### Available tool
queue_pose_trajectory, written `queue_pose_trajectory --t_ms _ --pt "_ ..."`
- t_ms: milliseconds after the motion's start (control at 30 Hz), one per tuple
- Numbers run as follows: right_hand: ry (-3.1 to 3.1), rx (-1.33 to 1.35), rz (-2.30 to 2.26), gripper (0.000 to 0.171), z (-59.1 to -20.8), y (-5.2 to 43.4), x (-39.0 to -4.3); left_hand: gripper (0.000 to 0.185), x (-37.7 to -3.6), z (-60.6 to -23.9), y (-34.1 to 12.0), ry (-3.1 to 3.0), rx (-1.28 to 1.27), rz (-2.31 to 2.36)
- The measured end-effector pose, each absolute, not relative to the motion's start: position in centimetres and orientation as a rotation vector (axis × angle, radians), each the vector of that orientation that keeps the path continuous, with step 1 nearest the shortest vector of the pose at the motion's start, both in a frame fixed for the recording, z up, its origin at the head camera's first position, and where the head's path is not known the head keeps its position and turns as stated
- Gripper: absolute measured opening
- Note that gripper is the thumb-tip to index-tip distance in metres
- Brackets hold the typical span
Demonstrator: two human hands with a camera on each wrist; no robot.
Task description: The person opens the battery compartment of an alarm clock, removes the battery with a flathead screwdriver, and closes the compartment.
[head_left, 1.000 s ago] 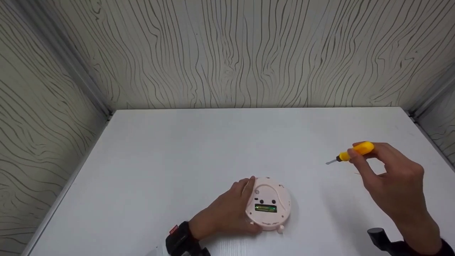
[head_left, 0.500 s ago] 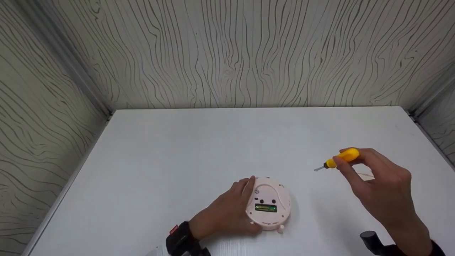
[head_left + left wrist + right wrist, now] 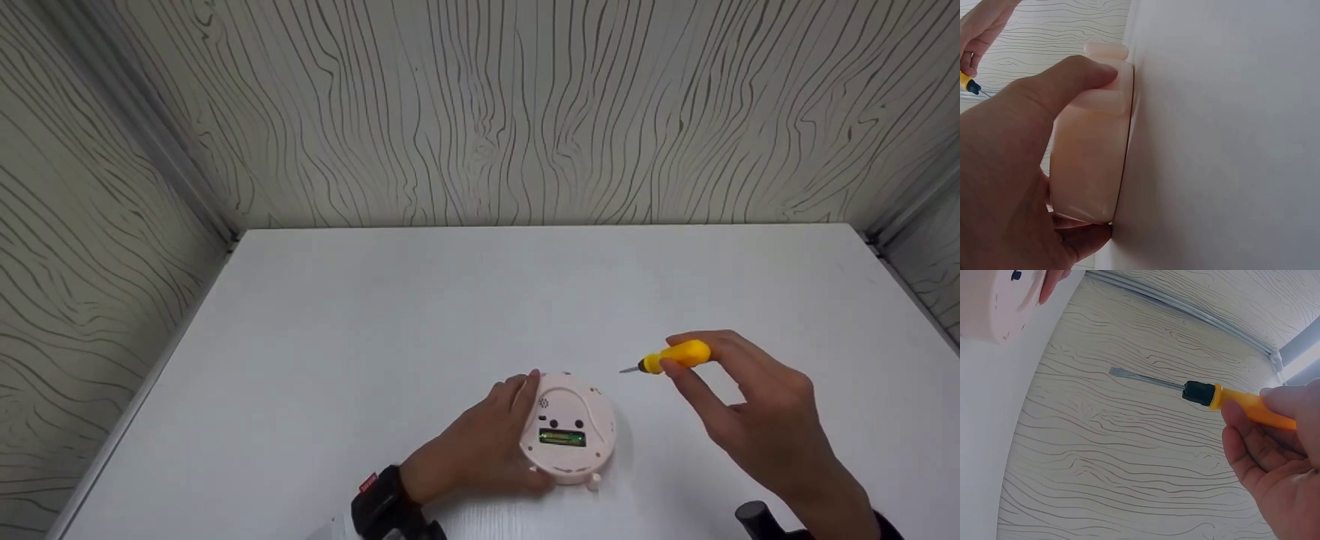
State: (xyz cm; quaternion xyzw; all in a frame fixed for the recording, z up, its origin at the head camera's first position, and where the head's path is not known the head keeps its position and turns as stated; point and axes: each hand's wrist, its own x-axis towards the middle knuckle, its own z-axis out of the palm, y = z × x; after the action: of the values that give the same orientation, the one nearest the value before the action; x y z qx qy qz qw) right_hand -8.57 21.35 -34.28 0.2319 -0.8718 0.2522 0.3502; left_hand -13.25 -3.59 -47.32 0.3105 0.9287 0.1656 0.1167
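Observation:
A round pale pink alarm clock [image 3: 568,405] lies with its back up on the white table. Its battery slot is uncovered, and a green battery [image 3: 562,438] shows inside. My left hand [image 3: 487,446] grips the clock's left side; in the left wrist view the thumb lies over the edge beside a stubby foot [image 3: 1098,101] and fingers curl round the far end. Between thumb and fingers, my right hand [image 3: 765,409] pinches a screwdriver [image 3: 681,354] by its yellow handle. The flat blade [image 3: 1148,378] points left, in the air up and right of the clock.
The white table [image 3: 375,315] stretches away behind and to both sides of the clock. Wood-grain panels [image 3: 480,112] rise at its back and sides. Something clear [image 3: 328,531] shows at the bottom edge, left of the left wrist's black strap.
My right hand has carried the screwdriver left and a little toward me, closer to the clock. The left hand and the clock have stayed in place.

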Motion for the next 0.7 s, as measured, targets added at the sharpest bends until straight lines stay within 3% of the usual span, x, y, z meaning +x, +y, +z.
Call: queue_pose_trajectory --t_ms 233,700 --pt "-2.242 0.731 0.703 0.028 -34.8 20.0 -8.2 0.117 -13.3 -47.3 -3.4 2.712 0.859 0.487" --pt "-2.216 0.752 0.713 0.053 -34.6 20.2 -8.1 0.117 -13.3 -47.3 -3.2 2.683 0.817 0.47"
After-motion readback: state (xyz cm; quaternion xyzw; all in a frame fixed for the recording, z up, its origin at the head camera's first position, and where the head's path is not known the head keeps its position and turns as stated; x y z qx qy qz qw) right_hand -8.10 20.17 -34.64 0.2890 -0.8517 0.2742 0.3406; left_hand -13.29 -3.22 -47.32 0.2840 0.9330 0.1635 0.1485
